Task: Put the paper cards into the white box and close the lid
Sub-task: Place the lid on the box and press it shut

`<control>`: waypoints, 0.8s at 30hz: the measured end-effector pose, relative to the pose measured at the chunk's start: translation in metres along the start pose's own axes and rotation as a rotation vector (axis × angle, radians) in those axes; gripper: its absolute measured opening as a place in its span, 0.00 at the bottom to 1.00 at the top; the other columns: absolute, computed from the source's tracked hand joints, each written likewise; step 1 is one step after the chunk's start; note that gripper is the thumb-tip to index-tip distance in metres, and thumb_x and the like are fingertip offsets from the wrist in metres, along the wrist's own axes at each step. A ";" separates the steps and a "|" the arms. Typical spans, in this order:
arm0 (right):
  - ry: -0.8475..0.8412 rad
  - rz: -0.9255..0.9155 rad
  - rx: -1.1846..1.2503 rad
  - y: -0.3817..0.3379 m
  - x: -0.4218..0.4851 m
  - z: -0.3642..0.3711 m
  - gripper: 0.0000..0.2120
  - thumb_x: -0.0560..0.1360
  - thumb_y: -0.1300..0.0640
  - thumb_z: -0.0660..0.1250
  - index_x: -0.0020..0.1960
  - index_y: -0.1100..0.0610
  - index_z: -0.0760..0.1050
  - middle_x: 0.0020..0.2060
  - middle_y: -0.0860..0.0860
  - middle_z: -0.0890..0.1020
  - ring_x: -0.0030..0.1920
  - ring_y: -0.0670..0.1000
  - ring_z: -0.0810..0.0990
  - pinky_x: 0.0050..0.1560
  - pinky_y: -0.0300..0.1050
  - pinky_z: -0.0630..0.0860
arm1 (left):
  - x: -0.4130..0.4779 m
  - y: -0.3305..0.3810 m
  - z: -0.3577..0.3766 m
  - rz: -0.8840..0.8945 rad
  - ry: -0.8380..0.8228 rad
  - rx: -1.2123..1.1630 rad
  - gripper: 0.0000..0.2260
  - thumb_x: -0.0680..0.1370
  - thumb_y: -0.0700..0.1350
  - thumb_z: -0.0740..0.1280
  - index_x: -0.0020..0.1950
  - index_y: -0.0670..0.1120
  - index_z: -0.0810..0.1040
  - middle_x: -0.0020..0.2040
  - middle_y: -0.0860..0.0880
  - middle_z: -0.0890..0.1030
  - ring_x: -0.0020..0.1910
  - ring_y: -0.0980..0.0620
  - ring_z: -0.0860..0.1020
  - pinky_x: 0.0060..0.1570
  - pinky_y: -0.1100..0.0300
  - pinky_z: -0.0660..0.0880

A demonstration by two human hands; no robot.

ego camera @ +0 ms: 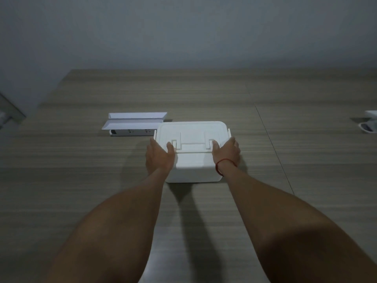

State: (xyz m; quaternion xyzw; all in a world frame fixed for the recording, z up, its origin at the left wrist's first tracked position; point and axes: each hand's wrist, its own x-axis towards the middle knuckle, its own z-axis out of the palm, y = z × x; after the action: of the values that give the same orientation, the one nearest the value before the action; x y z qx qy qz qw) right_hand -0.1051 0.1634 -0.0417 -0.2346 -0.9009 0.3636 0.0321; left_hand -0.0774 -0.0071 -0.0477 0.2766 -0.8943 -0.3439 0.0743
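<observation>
Your left hand [160,156] and right hand [226,153] flank the white box [193,170], fingers [152,142] straight against its sides, thumbs on the closed lid [191,130]. The paper cards [134,121] lie beyond-left on the table [204,94], long axis crosswise, nearer your left hand.

Dim room, wood-grain worktop against a plain wall

The worktop [204,94] is grey-brown with long horizontal grain, and a thin seam [271,144] runs diagonally across its right part. Behind it rises a bare grey-blue wall [183,31]. The light is low and cool, casting soft shadows on the near side. A white object [370,123] sits at the far right edge, cut off.
</observation>
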 end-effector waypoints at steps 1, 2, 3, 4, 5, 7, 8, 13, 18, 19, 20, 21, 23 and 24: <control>0.012 -0.004 -0.005 -0.001 0.002 0.001 0.31 0.75 0.46 0.65 0.69 0.65 0.64 0.68 0.60 0.71 0.68 0.61 0.70 0.63 0.54 0.71 | 0.001 0.001 0.002 0.001 0.011 0.007 0.29 0.78 0.55 0.58 0.73 0.38 0.63 0.68 0.39 0.71 0.66 0.39 0.72 0.62 0.47 0.73; 0.012 -0.006 -0.007 -0.002 0.005 0.002 0.30 0.75 0.46 0.65 0.68 0.65 0.65 0.68 0.60 0.71 0.68 0.61 0.70 0.62 0.54 0.71 | 0.003 0.002 0.003 0.002 0.017 0.011 0.29 0.78 0.55 0.58 0.73 0.38 0.63 0.69 0.39 0.71 0.66 0.39 0.72 0.62 0.47 0.72; 0.009 -0.009 -0.008 -0.004 0.009 0.003 0.30 0.75 0.46 0.65 0.68 0.64 0.65 0.67 0.60 0.72 0.68 0.60 0.71 0.62 0.53 0.71 | 0.006 0.004 0.005 0.003 0.022 0.013 0.29 0.78 0.55 0.58 0.73 0.38 0.63 0.69 0.40 0.71 0.67 0.40 0.72 0.62 0.47 0.71; 0.005 -0.012 -0.007 -0.006 0.014 0.004 0.29 0.75 0.46 0.65 0.68 0.64 0.65 0.67 0.60 0.72 0.68 0.60 0.71 0.62 0.53 0.71 | 0.011 0.006 0.007 0.008 0.023 0.013 0.30 0.78 0.56 0.58 0.74 0.38 0.62 0.70 0.40 0.71 0.67 0.40 0.71 0.62 0.47 0.71; 0.007 -0.017 -0.010 -0.008 0.019 0.005 0.29 0.76 0.46 0.65 0.68 0.65 0.65 0.67 0.60 0.72 0.68 0.60 0.70 0.62 0.53 0.71 | 0.016 0.008 0.010 0.014 0.025 0.013 0.30 0.79 0.56 0.58 0.75 0.39 0.61 0.70 0.40 0.70 0.68 0.40 0.71 0.63 0.48 0.70; 0.008 -0.029 -0.018 -0.013 0.028 0.006 0.30 0.76 0.46 0.65 0.69 0.65 0.64 0.68 0.60 0.71 0.69 0.61 0.69 0.64 0.53 0.70 | 0.025 0.012 0.013 0.024 0.027 0.011 0.29 0.79 0.55 0.58 0.74 0.39 0.62 0.70 0.40 0.71 0.68 0.41 0.71 0.62 0.48 0.71; 0.005 -0.031 -0.024 -0.014 0.033 0.008 0.31 0.76 0.46 0.64 0.69 0.65 0.63 0.69 0.60 0.70 0.69 0.60 0.69 0.64 0.53 0.69 | 0.029 0.014 0.016 0.024 0.025 0.010 0.29 0.79 0.55 0.58 0.74 0.39 0.62 0.69 0.40 0.71 0.68 0.41 0.71 0.61 0.48 0.71; -0.021 -0.033 -0.020 -0.015 0.033 0.006 0.31 0.77 0.46 0.62 0.71 0.66 0.60 0.71 0.61 0.68 0.71 0.60 0.66 0.66 0.55 0.67 | 0.031 0.017 0.011 0.018 -0.024 0.064 0.31 0.80 0.55 0.56 0.77 0.38 0.55 0.77 0.40 0.60 0.76 0.41 0.61 0.70 0.45 0.64; -0.082 -0.011 0.020 -0.011 0.011 -0.007 0.32 0.80 0.47 0.57 0.74 0.67 0.54 0.74 0.61 0.62 0.71 0.62 0.66 0.67 0.52 0.67 | 0.006 0.016 -0.002 0.094 -0.097 0.060 0.33 0.81 0.55 0.54 0.78 0.37 0.48 0.80 0.39 0.51 0.79 0.42 0.53 0.74 0.48 0.58; -0.084 -0.031 0.011 -0.009 0.003 -0.011 0.33 0.80 0.47 0.57 0.75 0.67 0.53 0.75 0.61 0.61 0.72 0.62 0.66 0.68 0.53 0.67 | -0.004 0.014 -0.004 0.111 -0.098 0.052 0.33 0.81 0.55 0.54 0.78 0.37 0.48 0.80 0.39 0.51 0.78 0.41 0.55 0.73 0.47 0.59; -0.092 -0.054 0.002 -0.005 -0.005 -0.014 0.33 0.80 0.47 0.56 0.76 0.67 0.52 0.76 0.61 0.59 0.73 0.61 0.65 0.69 0.53 0.66 | -0.013 0.009 -0.006 0.129 -0.102 0.047 0.33 0.81 0.55 0.54 0.78 0.38 0.48 0.80 0.39 0.51 0.78 0.41 0.55 0.74 0.46 0.60; -0.101 -0.076 -0.008 0.000 -0.014 -0.016 0.34 0.80 0.47 0.56 0.77 0.67 0.50 0.77 0.61 0.57 0.74 0.61 0.63 0.70 0.53 0.64 | -0.023 0.004 -0.008 0.143 -0.114 0.042 0.33 0.81 0.55 0.53 0.79 0.38 0.47 0.80 0.39 0.50 0.78 0.41 0.55 0.75 0.46 0.59; -0.120 -0.103 -0.014 0.014 -0.033 -0.016 0.34 0.80 0.48 0.55 0.78 0.65 0.47 0.78 0.60 0.55 0.75 0.60 0.61 0.71 0.52 0.62 | -0.044 -0.011 -0.008 0.169 -0.137 0.033 0.33 0.82 0.54 0.53 0.79 0.38 0.45 0.80 0.40 0.48 0.79 0.42 0.51 0.77 0.49 0.54; -0.130 -0.107 -0.007 0.023 -0.044 -0.014 0.34 0.80 0.48 0.56 0.78 0.63 0.46 0.78 0.60 0.55 0.75 0.60 0.61 0.72 0.52 0.62 | -0.054 -0.021 -0.007 0.179 -0.140 0.033 0.32 0.82 0.54 0.53 0.79 0.38 0.45 0.80 0.40 0.48 0.80 0.43 0.50 0.77 0.51 0.52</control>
State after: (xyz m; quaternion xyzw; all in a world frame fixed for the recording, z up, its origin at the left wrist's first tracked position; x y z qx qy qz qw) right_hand -0.0535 0.1671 -0.0413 -0.1623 -0.9137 0.3725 -0.0081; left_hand -0.0203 0.0056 -0.0536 0.1723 -0.9239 -0.3395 0.0376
